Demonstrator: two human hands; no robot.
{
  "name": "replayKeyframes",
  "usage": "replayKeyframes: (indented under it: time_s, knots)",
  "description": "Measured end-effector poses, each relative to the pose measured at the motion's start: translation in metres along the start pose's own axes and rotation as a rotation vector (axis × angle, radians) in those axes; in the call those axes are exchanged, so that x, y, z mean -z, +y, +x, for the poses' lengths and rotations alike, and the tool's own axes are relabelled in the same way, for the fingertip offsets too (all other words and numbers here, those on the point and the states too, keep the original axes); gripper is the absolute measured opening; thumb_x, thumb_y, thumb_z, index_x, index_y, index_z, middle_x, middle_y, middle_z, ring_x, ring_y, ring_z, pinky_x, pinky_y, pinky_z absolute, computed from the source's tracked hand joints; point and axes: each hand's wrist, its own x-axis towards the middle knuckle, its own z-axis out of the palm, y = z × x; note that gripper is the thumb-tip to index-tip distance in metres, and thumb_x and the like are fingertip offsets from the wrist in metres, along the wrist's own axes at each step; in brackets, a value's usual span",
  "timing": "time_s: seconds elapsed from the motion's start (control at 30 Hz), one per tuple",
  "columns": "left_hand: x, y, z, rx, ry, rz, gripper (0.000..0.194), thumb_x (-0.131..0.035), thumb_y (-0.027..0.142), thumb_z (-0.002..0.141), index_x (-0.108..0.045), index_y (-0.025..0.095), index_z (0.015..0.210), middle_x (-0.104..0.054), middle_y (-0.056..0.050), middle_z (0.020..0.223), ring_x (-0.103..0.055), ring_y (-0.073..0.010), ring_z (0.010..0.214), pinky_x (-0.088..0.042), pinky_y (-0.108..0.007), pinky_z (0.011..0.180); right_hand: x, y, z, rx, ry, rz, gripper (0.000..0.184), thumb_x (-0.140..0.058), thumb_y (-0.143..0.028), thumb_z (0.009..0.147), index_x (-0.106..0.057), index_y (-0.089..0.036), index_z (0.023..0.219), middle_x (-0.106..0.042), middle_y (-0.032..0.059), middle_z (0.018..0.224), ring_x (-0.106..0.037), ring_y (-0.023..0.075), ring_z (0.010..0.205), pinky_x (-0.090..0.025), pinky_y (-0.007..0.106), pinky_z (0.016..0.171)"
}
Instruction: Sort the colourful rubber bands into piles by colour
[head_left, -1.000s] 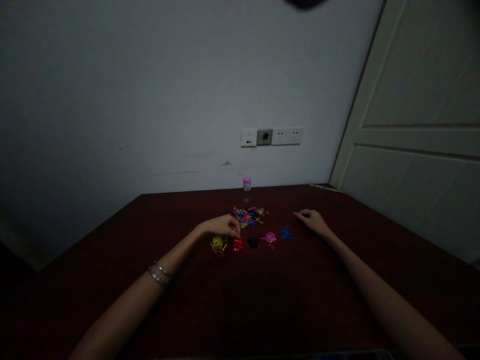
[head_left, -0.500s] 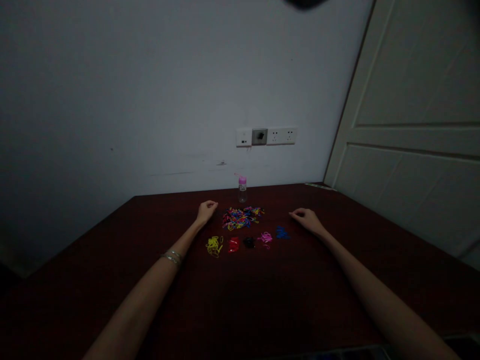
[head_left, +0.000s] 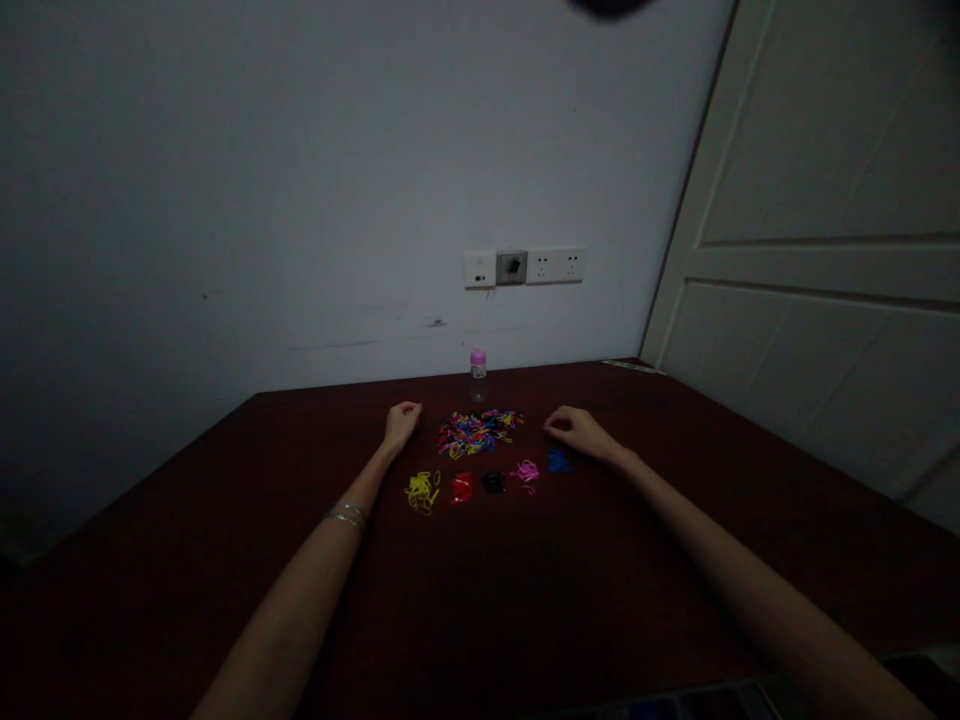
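Small rubber bands lie in a mixed, many-coloured pile (head_left: 478,433) on the dark red table. My left hand (head_left: 403,424) rests just left of this pile, its fingers curled and pressed together. To the right of the pile is my right hand (head_left: 577,432), thumb and fingertips drawn into a pinch, above the blue bands (head_left: 558,461). Anything inside either hand is too small and dim to make out. Nearer me, sorted heaps form a row: yellow bands (head_left: 421,490), red bands (head_left: 462,487), black bands (head_left: 493,482) and pink bands (head_left: 526,471).
Behind the pile stands a clear bottle with a pink cap (head_left: 478,376). Wall sockets (head_left: 525,268) sit above the table (head_left: 480,590). A pale door (head_left: 817,270) is at the right. Part of a dark, flat object (head_left: 690,704) shows at the bottom edge.
My right hand has moved left, closer to the mixed pile. My left hand stays beside the pile. The whole view has shifted slightly.
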Motion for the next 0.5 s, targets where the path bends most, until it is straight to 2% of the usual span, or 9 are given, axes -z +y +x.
replayKeyframes:
  time_s: [0.1,0.23,0.37,0.5]
  knots:
    - [0.000,0.001,-0.001,-0.016,0.005,0.014,0.021,-0.053,0.032,0.063,-0.062,0.013,0.065,-0.050,0.002,0.045,-0.045,-0.0105,0.044,-0.033,-0.021,0.048,-0.007,-0.028,0.008,0.108,-0.099,-0.091,0.017,-0.053,-0.028,0.076,-0.066,-0.019,0.082,-0.061,0.0051,0.090,-0.057,0.0162,0.082,-0.043,0.026,0.075]
    - [-0.001,0.003,-0.003,-0.002,0.017,0.028,0.020,-0.053,0.028,0.063,-0.064,0.012,0.067,-0.055,0.000,0.049,-0.049,-0.0123,0.049,-0.035,-0.022,0.051,-0.018,-0.052,0.019,0.153,-0.188,-0.156,0.020,-0.054,-0.034,0.078,-0.066,-0.021,0.086,-0.060,0.0048,0.093,-0.057,0.0158,0.082,-0.042,0.024,0.072]
    - [-0.001,0.002,-0.003,-0.011,0.022,0.047,0.019,-0.053,0.026,0.063,-0.066,0.013,0.068,-0.059,-0.002,0.053,-0.054,-0.0141,0.055,-0.039,-0.023,0.055,-0.027,-0.058,0.027,0.130,-0.240,-0.232,0.019,-0.056,-0.037,0.077,-0.066,-0.022,0.084,-0.060,0.0048,0.096,-0.057,0.0169,0.084,-0.041,0.023,0.068]
    - [0.000,0.000,-0.004,-0.026,0.022,0.060,0.020,-0.052,0.027,0.064,-0.066,0.013,0.070,-0.060,-0.002,0.054,-0.055,-0.0141,0.056,-0.040,-0.023,0.055,-0.032,-0.055,0.030,0.122,-0.227,-0.243,0.015,-0.055,-0.032,0.077,-0.064,-0.021,0.080,-0.061,0.0044,0.094,-0.057,0.0166,0.085,-0.041,0.022,0.069]
